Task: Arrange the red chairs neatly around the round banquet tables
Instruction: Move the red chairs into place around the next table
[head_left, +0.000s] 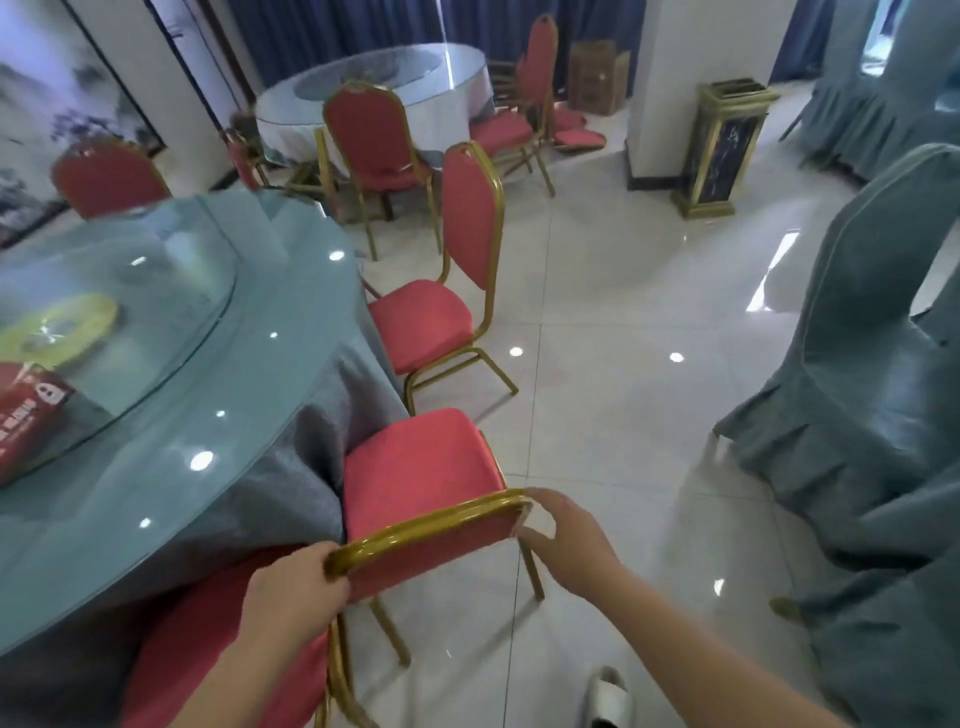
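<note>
Gold tubing runs across the top of the red chair (423, 470) I am handling, and that top rail lies crosswise in front of me, rising a little toward its right end. My left hand (293, 597) grips the rail's left corner, fingers curled over the bend. My right hand (563, 540) is at the right corner, thumb and forefinger curved toward the tube in a loose half-open ring; I cannot tell whether they actually press on it. This chair faces away from me, its seat pointing at the round banquet table (171, 395), front edge touching the grey-blue tablecloth that hangs from the glass top. Just beyond it a second red chair (441, 291) stands side-on, seat toward the same table, tall backrest upright. Another red chair (223, 639) sits under my left arm, tucked close against the cloth. On the table's glass turntable (156, 291) lies a red box (28, 415) at the left edge. Farther back, more red chairs ring a far round table (384, 88). Chairs in blue-grey covers (862, 374) crowd the right side over glossy white floor tiles (613, 312).
</note>
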